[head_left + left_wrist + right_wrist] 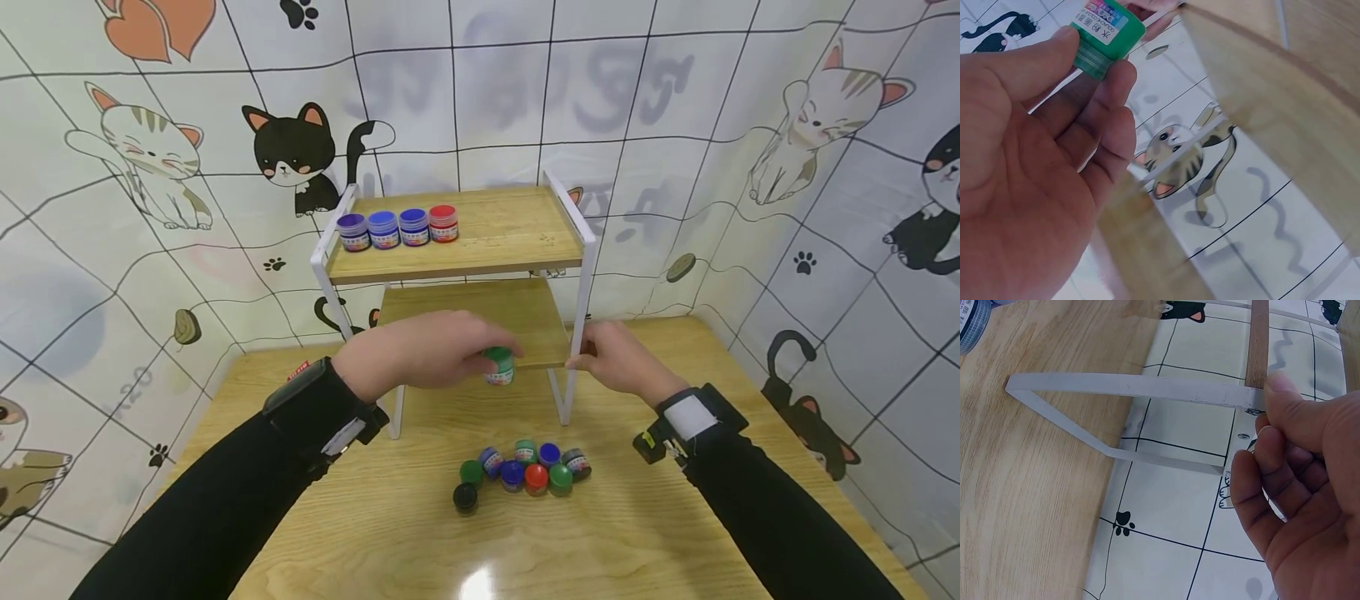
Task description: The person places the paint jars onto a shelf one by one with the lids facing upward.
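Observation:
My left hand (438, 348) holds a small paint jar with a green lid (500, 369) between thumb and fingers, in front of the lower board (472, 304) of a two-tier shelf. Up close in the left wrist view, the green paint jar (1109, 30) shows a white label and is tilted. With thumb and fingertips, my right hand (621, 360) grips the shelf's white side frame (581, 292); in the right wrist view the right hand (1310, 456) pinches it where the lower board's brown edge meets the white frame (1135, 384).
Several paint jars with purple, blue and red lids line the left of the upper board (510, 225), the red jar (443, 223) rightmost. On the table (360, 517), before the shelf, lie more jars, including a black one (465, 497). A cat-patterned sheet (495, 100) hangs behind.

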Demonstrator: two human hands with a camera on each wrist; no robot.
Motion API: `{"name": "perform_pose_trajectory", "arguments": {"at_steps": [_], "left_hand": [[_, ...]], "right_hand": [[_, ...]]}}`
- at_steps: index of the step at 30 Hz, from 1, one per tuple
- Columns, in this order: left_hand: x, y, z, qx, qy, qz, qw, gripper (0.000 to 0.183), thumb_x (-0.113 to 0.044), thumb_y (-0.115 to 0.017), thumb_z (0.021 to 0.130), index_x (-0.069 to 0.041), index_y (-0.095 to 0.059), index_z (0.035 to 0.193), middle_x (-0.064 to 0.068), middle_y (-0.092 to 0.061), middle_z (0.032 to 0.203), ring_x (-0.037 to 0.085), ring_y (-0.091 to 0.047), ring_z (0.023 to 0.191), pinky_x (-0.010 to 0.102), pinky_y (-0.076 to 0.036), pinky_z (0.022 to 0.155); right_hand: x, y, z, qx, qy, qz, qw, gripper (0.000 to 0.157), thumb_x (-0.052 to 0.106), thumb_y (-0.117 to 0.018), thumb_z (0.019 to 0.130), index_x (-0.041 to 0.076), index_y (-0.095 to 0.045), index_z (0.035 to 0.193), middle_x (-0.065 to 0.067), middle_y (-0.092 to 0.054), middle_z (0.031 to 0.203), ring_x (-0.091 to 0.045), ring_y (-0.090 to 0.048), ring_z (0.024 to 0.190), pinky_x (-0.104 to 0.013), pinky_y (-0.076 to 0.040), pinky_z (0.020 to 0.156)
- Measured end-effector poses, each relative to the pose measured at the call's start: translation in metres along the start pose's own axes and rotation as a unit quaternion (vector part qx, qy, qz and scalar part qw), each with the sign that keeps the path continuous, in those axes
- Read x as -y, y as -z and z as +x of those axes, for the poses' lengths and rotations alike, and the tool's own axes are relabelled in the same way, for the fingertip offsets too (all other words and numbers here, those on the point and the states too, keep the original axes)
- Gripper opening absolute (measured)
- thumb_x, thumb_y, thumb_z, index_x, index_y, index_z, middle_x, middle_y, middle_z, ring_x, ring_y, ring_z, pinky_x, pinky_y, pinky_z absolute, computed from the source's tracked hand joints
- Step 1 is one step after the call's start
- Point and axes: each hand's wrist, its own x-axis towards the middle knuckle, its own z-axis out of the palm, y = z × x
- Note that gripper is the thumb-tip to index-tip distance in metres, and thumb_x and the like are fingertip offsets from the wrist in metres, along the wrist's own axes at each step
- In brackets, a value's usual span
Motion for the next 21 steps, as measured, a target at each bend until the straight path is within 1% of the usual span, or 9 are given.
{"name": "perform_pose_trajectory", "arguments": {"at_steps": [5, 12, 15, 18, 21], "left_hand": [[-0.007, 0.016, -0.002, -0.011, -0.002, 0.002, 0.9999, 0.030, -0.017, -0.052, 0.098, -0.017, -0.057, 0.128, -0.004, -0.061, 0.111, 0.008, -0.054, 0.097, 0.029, -0.047, 0.091], [-0.013, 0.039, -0.005, -0.034, -0.014, -0.007, 0.9993, 0.032, -0.015, -0.052, 0.098, -0.014, -0.056, 0.130, -0.001, -0.060, 0.118, 0.011, -0.054, 0.103, 0.031, -0.046, 0.094], [-0.014, 0.051, -0.007, -0.049, -0.009, -0.005, 0.9988, 0.033, -0.015, -0.051, 0.099, -0.016, -0.054, 0.132, -0.002, -0.060, 0.120, 0.009, -0.054, 0.103, 0.031, -0.046, 0.094], [-0.014, 0.062, -0.009, -0.066, 0.002, 0.003, 0.9978, 0.035, -0.017, -0.050, 0.099, -0.017, -0.052, 0.134, -0.003, -0.059, 0.124, 0.008, -0.053, 0.106, 0.030, -0.044, 0.096], [-0.013, 0.072, -0.008, -0.078, 0.014, 0.009, 0.9968, 0.035, -0.018, -0.050, 0.099, -0.017, -0.052, 0.134, -0.003, -0.059, 0.124, 0.009, -0.053, 0.107, 0.031, -0.044, 0.097]], "right_hand": [[0.000, 0.000, 0.000, -0.001, 0.003, 0.002, 1.000, 0.010, 0.011, -0.070, 0.086, 0.003, -0.065, 0.086, -0.005, -0.063, 0.075, -0.017, -0.054, 0.066, -0.033, -0.047, 0.060], [0.000, 0.000, 0.000, -0.001, 0.008, 0.002, 1.000, 0.009, 0.010, -0.070, 0.086, 0.003, -0.065, 0.086, -0.005, -0.063, 0.075, -0.017, -0.054, 0.067, -0.033, -0.047, 0.060], [0.000, 0.001, 0.000, 0.000, 0.008, 0.002, 1.000, 0.009, 0.010, -0.070, 0.086, 0.002, -0.065, 0.087, -0.005, -0.063, 0.075, -0.017, -0.054, 0.067, -0.033, -0.047, 0.060], [0.001, 0.001, 0.000, 0.000, 0.006, 0.001, 1.000, 0.010, 0.010, -0.070, 0.086, 0.002, -0.065, 0.087, -0.005, -0.063, 0.075, -0.018, -0.053, 0.067, -0.033, -0.046, 0.060], [0.001, 0.000, 0.000, -0.001, 0.004, 0.001, 1.000, 0.010, 0.011, -0.070, 0.086, 0.002, -0.065, 0.088, -0.006, -0.062, 0.075, -0.018, -0.053, 0.067, -0.033, -0.046, 0.060]]}}
